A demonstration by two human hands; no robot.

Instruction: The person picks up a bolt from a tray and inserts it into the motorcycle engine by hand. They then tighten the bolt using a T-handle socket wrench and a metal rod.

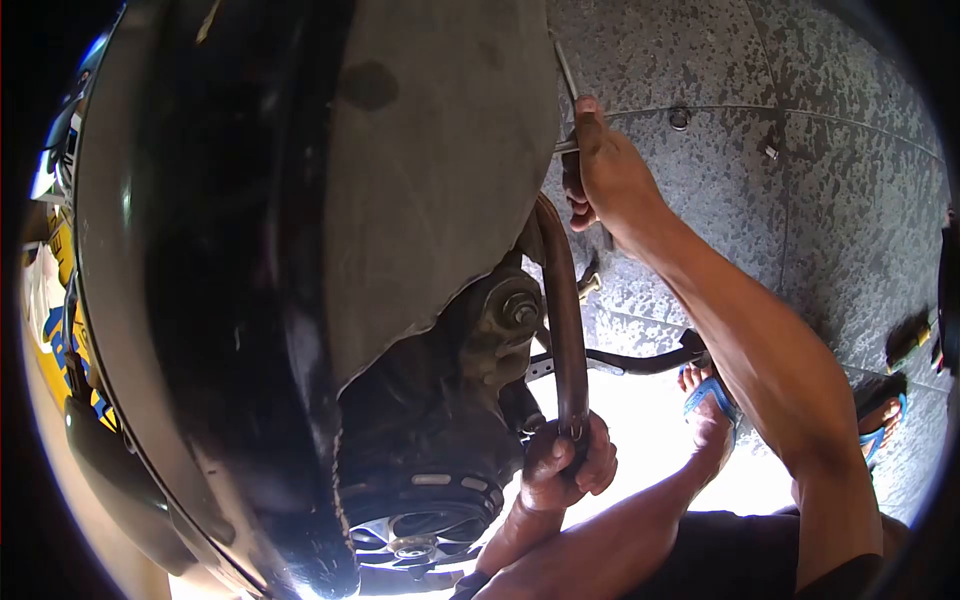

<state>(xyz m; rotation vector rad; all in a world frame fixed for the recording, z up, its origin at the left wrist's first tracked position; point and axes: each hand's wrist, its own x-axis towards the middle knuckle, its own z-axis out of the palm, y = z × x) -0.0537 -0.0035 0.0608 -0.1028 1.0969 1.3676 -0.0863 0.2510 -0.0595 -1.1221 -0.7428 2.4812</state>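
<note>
My left hand (pixel 568 465) is closed round the lower end of a curved brown metal pipe (pixel 565 310), which runs up beside a dark engine part (pixel 430 400). Higher up, my right hand (pixel 605 165) is closed on a thin metal rod tool (pixel 566 68), with the thumb pressed along it. A second short metal length shows at the fingers, partly behind a large grey panel (pixel 440 150). Both tool ends are hidden, so its exact kind cannot be told. Near the pipe sits a round bolt head (pixel 520 312) on the engine.
A spoked fan wheel (pixel 415 545) shows under the engine. A black bent lever (pixel 640 362) juts out to the right. On the speckled grey floor (pixel 850 240) lie a metal ring (pixel 680 119) and a small metal piece (pixel 770 151). Feet in blue sandals (pixel 708 398) stand nearby.
</note>
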